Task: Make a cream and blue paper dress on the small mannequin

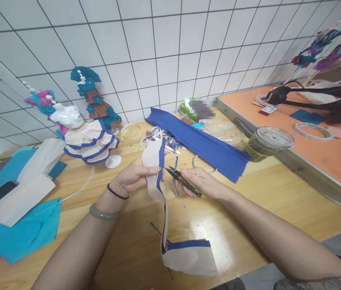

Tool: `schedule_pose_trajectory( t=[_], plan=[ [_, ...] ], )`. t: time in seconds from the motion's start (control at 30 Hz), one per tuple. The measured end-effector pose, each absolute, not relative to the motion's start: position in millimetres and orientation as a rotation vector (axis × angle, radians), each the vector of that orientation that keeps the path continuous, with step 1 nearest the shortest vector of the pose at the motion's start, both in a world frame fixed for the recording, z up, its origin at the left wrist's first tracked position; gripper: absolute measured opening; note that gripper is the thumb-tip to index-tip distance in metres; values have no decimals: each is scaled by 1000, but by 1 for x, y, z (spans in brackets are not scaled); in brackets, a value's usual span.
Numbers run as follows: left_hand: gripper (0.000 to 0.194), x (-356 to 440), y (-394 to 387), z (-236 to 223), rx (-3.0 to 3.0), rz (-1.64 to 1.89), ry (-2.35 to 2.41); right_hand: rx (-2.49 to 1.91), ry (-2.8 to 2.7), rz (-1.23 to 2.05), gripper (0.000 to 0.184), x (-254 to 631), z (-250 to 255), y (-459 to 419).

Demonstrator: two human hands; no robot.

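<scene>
Left hand: the left hand (136, 177) pinches the cream strip (150, 150) between thumb and fingers, probably to steady its blue border beside the blades.
Right hand: the right hand (199, 180) is closed around the thread snips (175, 174), thumb on top, likely for control of the points; the blades look slightly parted.
Cream strip: its upper end is raised above the worktop (128, 249); the middle twists downward and the far end lies near the front edge, presumably because its length needs somewhere to rest.
Blue sheet: the folded blue sheet (197, 141) lies diagonally beyond the hands, apparently leaving the space between the forearms free.
Ruffled figure: the ruffled figure (90, 141) stands to the left, its cream tiers also edged in blue.
Hard to make out: fingers under the snips are partly hidden; blur leaves unclear whether the blades touch the strip; a pixelated patch (202, 108) masks something by the wall; whether the strip is paper or cloth is uncertain.
</scene>
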State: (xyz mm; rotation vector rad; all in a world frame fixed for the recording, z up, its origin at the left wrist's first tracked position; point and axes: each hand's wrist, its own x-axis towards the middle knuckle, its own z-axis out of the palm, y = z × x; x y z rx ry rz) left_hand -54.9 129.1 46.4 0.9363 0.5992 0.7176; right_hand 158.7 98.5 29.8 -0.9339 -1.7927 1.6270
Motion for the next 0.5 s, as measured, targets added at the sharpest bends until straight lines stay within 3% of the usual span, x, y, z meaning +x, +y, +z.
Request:
schedule_pose_trajectory(
  t=[0.2,0.33,0.5],
  plan=[
    [52,-63,129,42,955,603,531,-830,-1668,2045,57,169,33,103],
    [52,-64,127,39,992,503,485,-699,-1599,2278,59,175,24,109],
    [57,-68,129,34,1003,482,450,-678,-1539,2353,59,184,15,119]
  ],
)
